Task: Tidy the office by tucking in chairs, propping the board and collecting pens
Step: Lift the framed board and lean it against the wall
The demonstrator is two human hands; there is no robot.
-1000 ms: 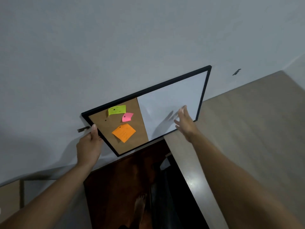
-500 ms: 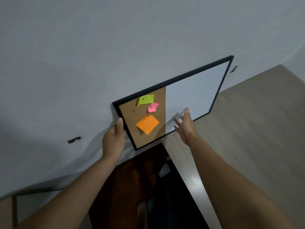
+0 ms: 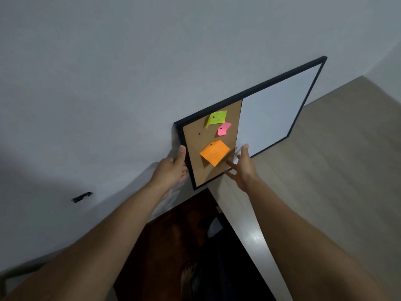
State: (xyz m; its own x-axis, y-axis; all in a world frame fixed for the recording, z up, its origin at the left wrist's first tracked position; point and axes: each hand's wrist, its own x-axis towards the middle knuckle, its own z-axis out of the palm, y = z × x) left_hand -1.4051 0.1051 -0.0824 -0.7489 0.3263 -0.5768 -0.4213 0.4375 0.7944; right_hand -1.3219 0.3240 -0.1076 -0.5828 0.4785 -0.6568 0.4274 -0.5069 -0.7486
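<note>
- Black-framed board (image 3: 271,118), half cork, half white, stands tilted on the pale worktop (image 3: 325,170) against the wall (image 3: 130,72).
- Left hand (image 3: 171,170) grips its left frame edge, fingers seemingly curled behind.
- Right hand (image 3: 244,168) rests at the bottom edge, fingers spread.

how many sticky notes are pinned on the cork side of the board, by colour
green sticky note: 1
pink sticky note: 1
orange sticky note: 1
total: 3, all on the cork half of the board
</note>
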